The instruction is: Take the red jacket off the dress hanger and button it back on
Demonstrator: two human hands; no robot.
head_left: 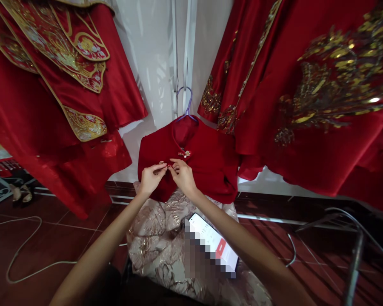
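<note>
A short red jacket (217, 165) hangs in front of me on a purple hanger (187, 111). At its collar is a jewelled clasp (185, 154) with pale, flower-like beads. Lower down the front, my left hand (151, 178) is closed in a pinch at a small beaded button (169, 166). My right hand (184, 177) pinches at the same button from the other side, fingertips almost meeting the left ones. How the button sits between the fingers is partly hidden. Behind the hands, the jacket front lies against pale, gold-patterned floral fabric (178, 208).
A lit phone (215, 242) lies on the floral fabric below my right forearm. Embroidered red garments (124, 89) hang at left, and sequinned red garments (268, 106) at right. A white cable (22, 250) curls over the tiled floor; a metal frame (354, 263) stands at right.
</note>
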